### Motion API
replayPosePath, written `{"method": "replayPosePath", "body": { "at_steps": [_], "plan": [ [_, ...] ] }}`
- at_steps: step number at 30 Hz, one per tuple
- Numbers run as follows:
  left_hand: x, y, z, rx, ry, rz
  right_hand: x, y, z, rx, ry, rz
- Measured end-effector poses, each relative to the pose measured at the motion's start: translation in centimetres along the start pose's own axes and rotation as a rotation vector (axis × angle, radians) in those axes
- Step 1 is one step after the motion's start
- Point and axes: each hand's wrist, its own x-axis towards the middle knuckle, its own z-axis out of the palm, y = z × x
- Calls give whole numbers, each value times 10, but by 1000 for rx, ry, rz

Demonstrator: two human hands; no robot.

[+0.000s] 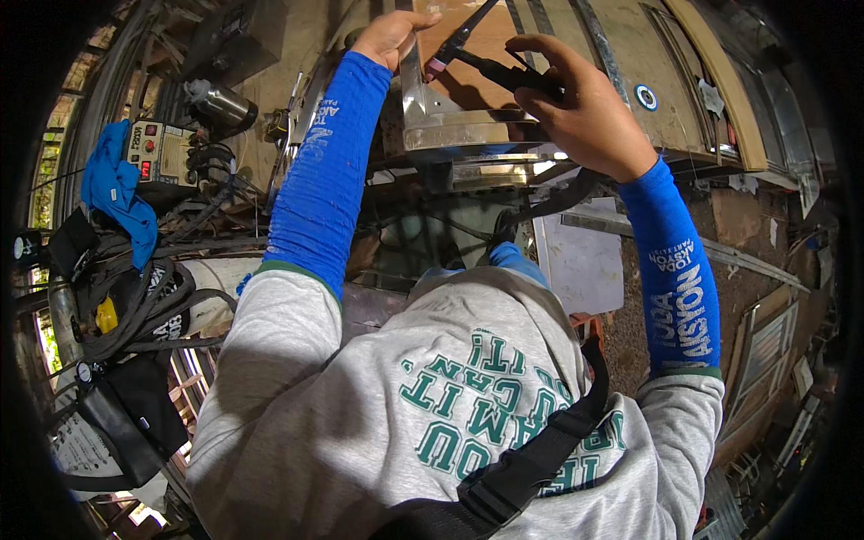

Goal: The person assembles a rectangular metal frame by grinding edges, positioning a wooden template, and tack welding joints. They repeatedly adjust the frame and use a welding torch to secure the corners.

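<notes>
My right hand [585, 103] is closed around the black handle of a TIG welding torch [495, 72]. The torch's pink cup points down and left, close to the upright bar of a shiny metal frame [463, 130]; no arc shows. At the top of that bar is my left hand [389, 38], its fingers curled at the metal and its thumb stretched to the right. Its fingertips are partly hidden. The frame's corner lies just below the torch, on the near edge of the wooden workbench [315, 45].
On the left stand a welding machine [162, 153] with a blue cloth [121, 189] over it and a metal tumbler [220, 106]. Black cables [148, 306] tangle below. A round blue-white disc [645, 97] lies right of my right hand. Metal strips run along the bench.
</notes>
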Motion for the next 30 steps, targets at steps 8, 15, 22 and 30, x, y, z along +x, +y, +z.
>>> {"method": "replayPosePath", "body": {
  "at_steps": [8, 15, 22, 30],
  "plan": [
    [-3, 7, 2, -110, -167, -227, 0, 7, 2, 18, 30, -67],
    [9, -7, 0, -342, -143, -41, -1, 1, 2, 124, 13, -70],
    [29, -29, -17, -445, -153, 12, -1, -11, 0, 61, -16, -42],
    [101, -62, 26, -137, 118, 41, -9, 9, -11, 63, -46, 22]
  ]
}}
